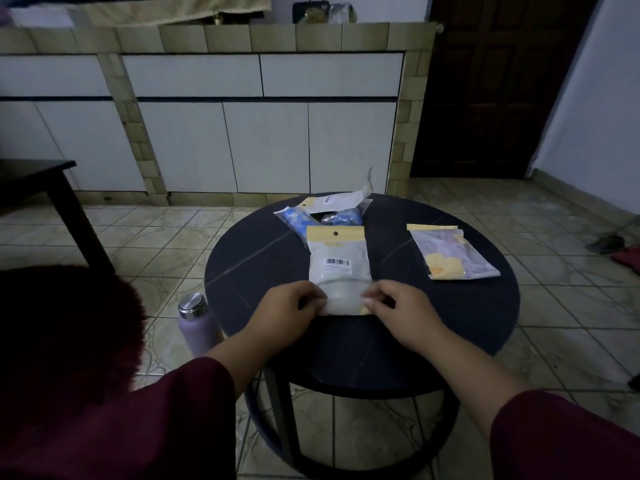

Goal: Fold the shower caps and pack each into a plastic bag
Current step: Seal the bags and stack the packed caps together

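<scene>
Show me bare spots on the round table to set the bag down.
Free: the round table's left part, bordered by the blue-patterned bag and left hand; also its near-right part below the yellow-patterned bag. Crowded: the far middle, where the barcode bag, pinched by the right hand, meets the bag pile.

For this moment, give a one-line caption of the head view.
Both hands, left hand and right hand, pinch the near end of a plastic bag on a round table.

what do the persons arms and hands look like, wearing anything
Both arms wear loose, dark maroon long sleeves, the left sleeve and right sleeve ending partway down the forearm and leaving the wrists bare. The left hand and right hand are bare: no gloves, and no rings, watch or bracelets can be made out in the dim light.
</scene>
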